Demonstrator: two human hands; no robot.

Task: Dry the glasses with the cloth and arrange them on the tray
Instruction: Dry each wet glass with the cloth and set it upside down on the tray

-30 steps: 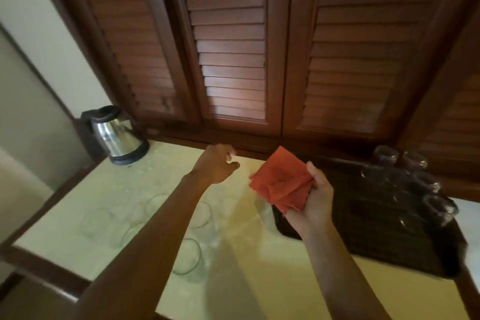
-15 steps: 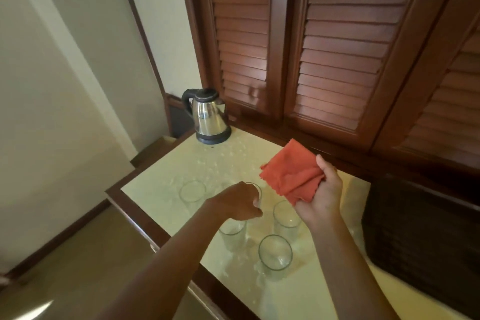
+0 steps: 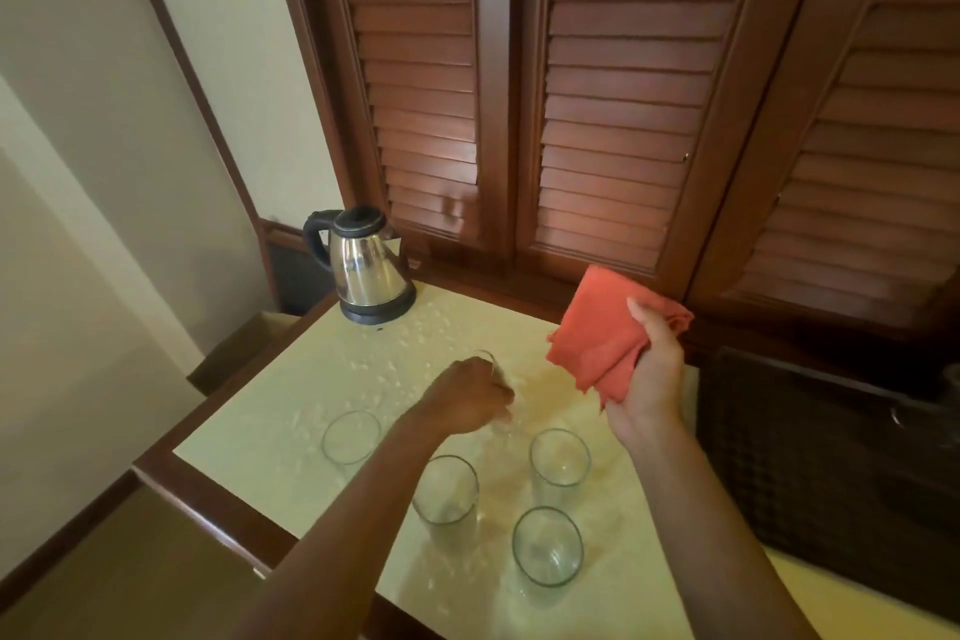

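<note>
The glass [image 3: 488, 360] at the back of the table [image 3: 291, 395] now has the left hand [image 3: 467, 400] curled around it, where before the hand only reached. The right hand [image 3: 644, 379] still pinches the cloth [image 3: 602, 333], so drying can start soon.

kettle [image 3: 370, 265] behind glasses [image 3: 550, 504] (tray [image 3: 831, 473] right)

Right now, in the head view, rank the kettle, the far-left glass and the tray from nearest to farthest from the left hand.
1. Far-left glass, just left of the left hand.
2. Kettle, at the back-left corner.
3. Tray, off to the right.
</note>
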